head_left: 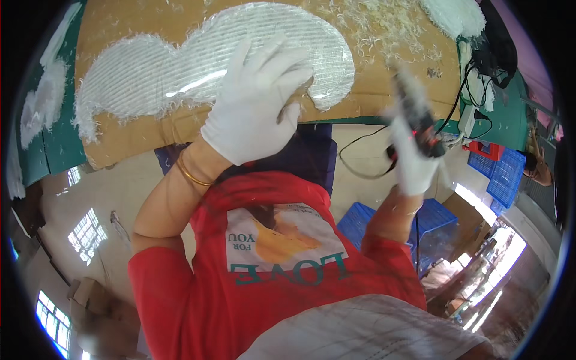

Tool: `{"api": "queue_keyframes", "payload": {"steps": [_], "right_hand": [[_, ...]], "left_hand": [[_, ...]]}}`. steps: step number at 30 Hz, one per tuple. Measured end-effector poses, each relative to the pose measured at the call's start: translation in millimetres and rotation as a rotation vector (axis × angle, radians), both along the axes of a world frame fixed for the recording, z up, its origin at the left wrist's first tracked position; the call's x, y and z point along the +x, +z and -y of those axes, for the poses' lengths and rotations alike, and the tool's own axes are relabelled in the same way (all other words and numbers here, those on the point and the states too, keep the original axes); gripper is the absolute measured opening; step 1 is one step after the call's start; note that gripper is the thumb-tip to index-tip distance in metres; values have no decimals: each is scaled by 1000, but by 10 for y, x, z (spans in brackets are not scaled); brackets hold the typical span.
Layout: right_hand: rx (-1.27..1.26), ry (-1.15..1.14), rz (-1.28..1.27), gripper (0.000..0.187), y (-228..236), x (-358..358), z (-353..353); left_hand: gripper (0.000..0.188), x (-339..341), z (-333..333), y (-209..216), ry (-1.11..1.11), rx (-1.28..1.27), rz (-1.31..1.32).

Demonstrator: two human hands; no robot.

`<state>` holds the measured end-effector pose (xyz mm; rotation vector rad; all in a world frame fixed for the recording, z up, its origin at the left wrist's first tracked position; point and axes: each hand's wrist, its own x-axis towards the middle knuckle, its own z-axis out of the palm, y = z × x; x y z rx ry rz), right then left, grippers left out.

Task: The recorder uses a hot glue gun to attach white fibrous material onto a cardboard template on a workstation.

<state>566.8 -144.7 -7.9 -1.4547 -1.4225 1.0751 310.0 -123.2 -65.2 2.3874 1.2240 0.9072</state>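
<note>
A white, curved, fluffy piece of fabric [150,75] with a ribbed face and shaggy edges lies on a sheet of cardboard [384,99]. My left hand [255,102], in a white glove, rests flat on it near its inner curve, fingers spread. Out to the right, my right hand [414,162], gloved too, is wrapped round a dark electric clipper [415,111] with small red lights. Both are smeared by motion, so the clipper's details are unclear. It is held apart from the fabric, its far end over the cardboard's right part.
Loose white trimmings [384,24] are strewn over the cardboard's far right. More white fluffy pieces lie at the far right corner [459,18] and left side [45,99] of the green table [63,144]. Black cords [474,78] and a power strip [467,122] sit at right, above blue crates [507,174].
</note>
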Motion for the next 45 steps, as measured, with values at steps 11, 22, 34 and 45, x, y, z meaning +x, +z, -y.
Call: {"api": "queue_keyframes", "payload": {"steps": [11,22,34,45], "right_hand": [[465,-271,1262,50,208,712,-443],[-369,-239,123,40,-433,-792,213],[-906,166,-654,39,-247,-518,135],[-71,-252,252,33,-370,-316,102]], "left_hand": [[43,-513,-219,302,52,133,-233],[49,-307,-428,121,-262,-60,-351],[50,-258,-490,267,-260,-142,-331],[54,-202,-672,192,-484,-74,-292]]}}
